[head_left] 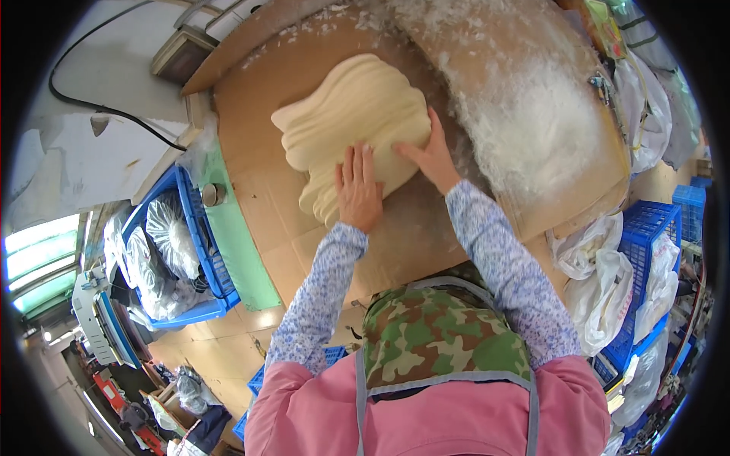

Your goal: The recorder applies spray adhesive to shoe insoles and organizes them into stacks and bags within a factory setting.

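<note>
A thick pile of cream, soft-looking layered pieces [361, 102] with wavy edges lies on a brown cardboard sheet [258, 182]; I cannot tell for sure what the pieces are. My left hand [358, 190] rests flat on the near part of the pile, its fingers stretched out and pointing away from me. At the pile's right edge is my right hand [435, 158], thumb lying on top and index finger stretched along the side. Its other fingers are mostly hidden. Thumb and index finger are wide apart.
Loose white fluffy fibre [544, 125] heaps on the cardboard to the right, with tufts along the far edge. A blue crate [220, 258] with plastic-wrapped bundles stands left, beside a green strip [236, 228] carrying a small round container [214, 194]. White plastic bags [608, 292] and another blue crate [642, 228] are right.
</note>
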